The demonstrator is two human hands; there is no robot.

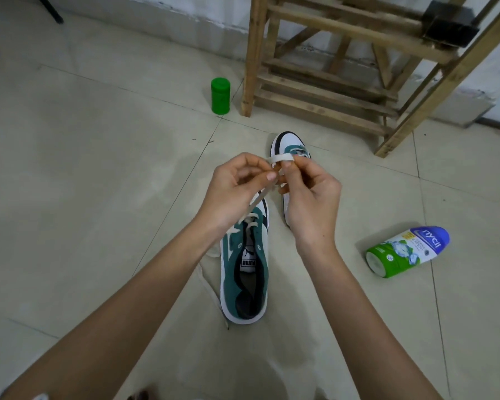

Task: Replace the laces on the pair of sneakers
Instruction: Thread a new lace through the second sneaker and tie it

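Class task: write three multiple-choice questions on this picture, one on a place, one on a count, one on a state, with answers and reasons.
1. Where does the green jar stand?
A. Beside a leg of the wooden rack.
B. On top of the rack.
C. Inside a box.

2. How many sneakers are on the floor?
A. One.
B. Two.
C. Four.

3. The raised part of the lace is:
A. pinched by both hands.
B. lying loose.
C. wound round the jar.

Answers:
1 A, it stands on the floor by the rack's leg.
2 B, a near sneaker and a far sneaker.
3 A, left hand and right hand both pinch it.
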